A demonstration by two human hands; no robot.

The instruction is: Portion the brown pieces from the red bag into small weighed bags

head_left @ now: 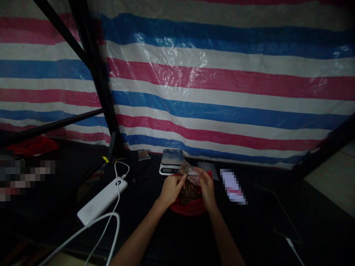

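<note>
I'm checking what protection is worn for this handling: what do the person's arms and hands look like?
The bare left hand and bare right hand wear no gloves. The bare left forearm and bare right forearm show no sleeve, watch or bracelet down to the picture's lower edge, and no cables or markings.

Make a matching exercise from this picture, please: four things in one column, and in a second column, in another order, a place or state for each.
Things:
1. digital kitchen scale
2. white power bank
3. red plastic bag
4. small clear plastic bag

Places or states:
A. pinched by the left hand and the right hand
B. lying under the hands, beneath brown granules
C. lying left of the hands, beside a white cable
D. standing beyond the hands, on a black surface

Right pairs: 1-D, 2-C, 3-B, 4-A
</note>
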